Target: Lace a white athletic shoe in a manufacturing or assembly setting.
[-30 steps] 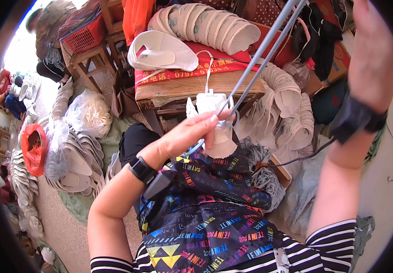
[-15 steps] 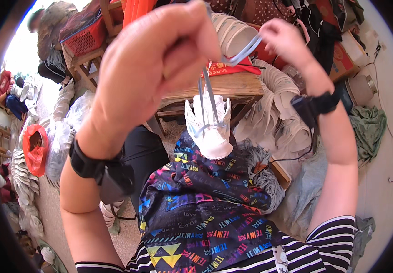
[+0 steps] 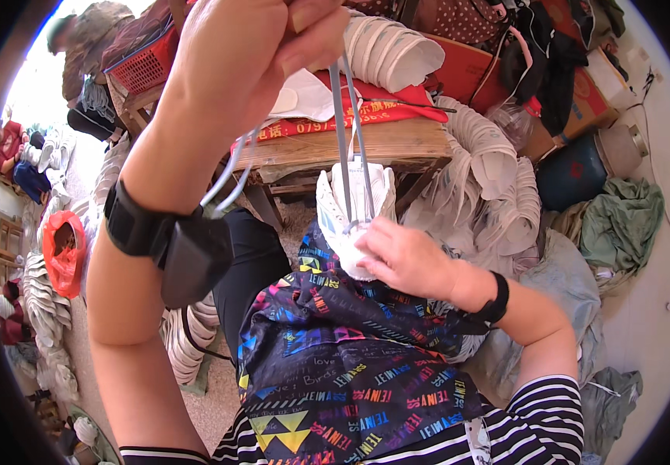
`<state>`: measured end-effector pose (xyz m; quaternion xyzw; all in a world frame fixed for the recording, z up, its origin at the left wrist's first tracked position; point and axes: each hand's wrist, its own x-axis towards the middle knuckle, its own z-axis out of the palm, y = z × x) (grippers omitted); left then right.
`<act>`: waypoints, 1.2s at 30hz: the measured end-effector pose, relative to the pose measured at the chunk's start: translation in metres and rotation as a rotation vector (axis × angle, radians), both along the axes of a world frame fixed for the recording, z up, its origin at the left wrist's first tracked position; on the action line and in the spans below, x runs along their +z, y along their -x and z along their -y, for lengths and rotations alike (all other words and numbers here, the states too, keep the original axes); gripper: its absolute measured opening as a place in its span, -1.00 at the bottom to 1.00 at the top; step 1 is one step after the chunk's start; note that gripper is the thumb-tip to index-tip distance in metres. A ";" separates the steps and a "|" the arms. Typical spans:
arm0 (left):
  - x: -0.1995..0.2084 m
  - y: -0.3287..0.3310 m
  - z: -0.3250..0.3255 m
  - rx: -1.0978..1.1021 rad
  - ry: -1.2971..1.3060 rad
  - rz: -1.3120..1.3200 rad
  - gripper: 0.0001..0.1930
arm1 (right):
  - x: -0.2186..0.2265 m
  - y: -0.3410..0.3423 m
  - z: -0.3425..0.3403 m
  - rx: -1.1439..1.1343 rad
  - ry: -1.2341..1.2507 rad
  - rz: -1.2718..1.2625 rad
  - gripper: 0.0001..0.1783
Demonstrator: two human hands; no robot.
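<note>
A white shoe upper (image 3: 326, 203) stands over my lap with its toe toward me. Two strands of a grey shoelace (image 3: 340, 128) rise taut from its lace holes to my left hand (image 3: 273, 46), which is raised at the top of the view and closed round them. Loose lace ends dangle beside my left wrist. My right hand (image 3: 409, 260) is down at the front of the upper, its fingers curled onto the toe and the lowest lace holes. Its fingertips partly cover the lace there.
Beyond the upper is a wooden bench (image 3: 420, 143) with a red cloth (image 3: 397, 112) and stacked white uppers (image 3: 393, 54) on it. More uppers (image 3: 486, 155) hang at the right. A red plastic bag (image 3: 63, 256) sits at the left, and a patterned apron (image 3: 350, 349) covers my lap.
My right hand has let go of the lace ends at the upper right and come down to the shoe upper's toe. My left hand has moved up and left, drawing the strands tight.
</note>
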<state>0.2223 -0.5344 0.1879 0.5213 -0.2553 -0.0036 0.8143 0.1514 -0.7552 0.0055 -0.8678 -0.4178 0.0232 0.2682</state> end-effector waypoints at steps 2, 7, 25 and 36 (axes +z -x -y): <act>-0.002 -0.010 -0.007 0.086 0.088 0.008 -0.65 | -0.017 0.008 0.001 0.007 -0.044 0.026 -0.78; -0.015 -0.020 -0.008 0.009 0.199 0.144 -0.65 | -0.024 0.003 0.002 -0.031 -0.136 0.022 -0.82; -0.054 -0.017 -0.023 0.109 -0.078 -0.010 -0.66 | -0.018 -0.025 0.004 -0.339 0.155 -0.124 -0.85; -0.067 -0.018 -0.066 0.200 0.180 -0.121 -0.67 | -0.016 -0.051 -0.035 -0.137 -0.247 -0.509 -0.73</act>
